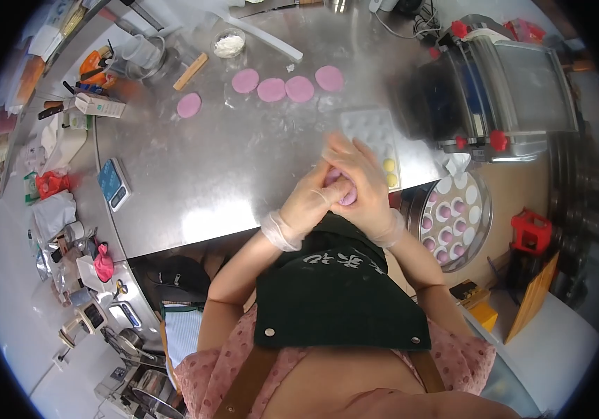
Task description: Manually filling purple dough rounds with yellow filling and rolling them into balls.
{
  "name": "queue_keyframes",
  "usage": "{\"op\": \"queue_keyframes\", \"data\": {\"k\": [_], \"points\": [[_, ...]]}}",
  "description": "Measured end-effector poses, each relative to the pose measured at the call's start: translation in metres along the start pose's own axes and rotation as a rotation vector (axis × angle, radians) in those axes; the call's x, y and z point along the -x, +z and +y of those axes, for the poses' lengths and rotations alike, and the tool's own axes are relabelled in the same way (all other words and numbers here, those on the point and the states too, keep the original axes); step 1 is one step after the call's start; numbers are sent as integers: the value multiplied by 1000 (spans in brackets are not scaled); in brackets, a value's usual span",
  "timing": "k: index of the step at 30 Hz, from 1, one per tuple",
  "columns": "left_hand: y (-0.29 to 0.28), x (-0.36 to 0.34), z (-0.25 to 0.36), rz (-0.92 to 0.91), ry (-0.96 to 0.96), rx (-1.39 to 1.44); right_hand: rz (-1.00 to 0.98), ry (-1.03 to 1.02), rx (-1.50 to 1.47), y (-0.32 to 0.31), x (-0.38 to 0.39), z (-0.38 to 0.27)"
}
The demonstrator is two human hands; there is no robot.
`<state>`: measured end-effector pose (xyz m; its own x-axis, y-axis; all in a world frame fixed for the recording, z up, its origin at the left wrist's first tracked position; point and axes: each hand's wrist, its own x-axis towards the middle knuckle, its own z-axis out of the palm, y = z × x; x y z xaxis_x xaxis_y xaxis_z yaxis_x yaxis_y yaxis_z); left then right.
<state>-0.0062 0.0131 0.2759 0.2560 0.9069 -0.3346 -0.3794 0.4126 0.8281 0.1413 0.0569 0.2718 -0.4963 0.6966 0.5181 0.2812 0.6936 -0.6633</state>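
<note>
Starting at the left, a small blue scale (115, 183) lay near the edge of the steel counter (201, 174). Farther back, five flat pink dough rounds (271, 89) sat in a loose row. Nearer, the gloved left hand (311, 197) and right hand (361, 183) were cupped together, fingers closed around a pink dough piece (345, 190) just above the counter's near edge. Just right of them lay a white mould tray (376, 136), then a round steamer tray (453, 216) of filled pieces.
</note>
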Motion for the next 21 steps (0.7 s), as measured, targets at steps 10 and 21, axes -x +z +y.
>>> {"op": "queue_keyframes", "data": {"k": [10, 21], "points": [[-7, -2, 10, -164, -63, -254, -166, 21, -88, -11, -11, -7], [43, -29, -31, -97, 461, 531, 378, 110, -386, 20, 10, -14]]}}
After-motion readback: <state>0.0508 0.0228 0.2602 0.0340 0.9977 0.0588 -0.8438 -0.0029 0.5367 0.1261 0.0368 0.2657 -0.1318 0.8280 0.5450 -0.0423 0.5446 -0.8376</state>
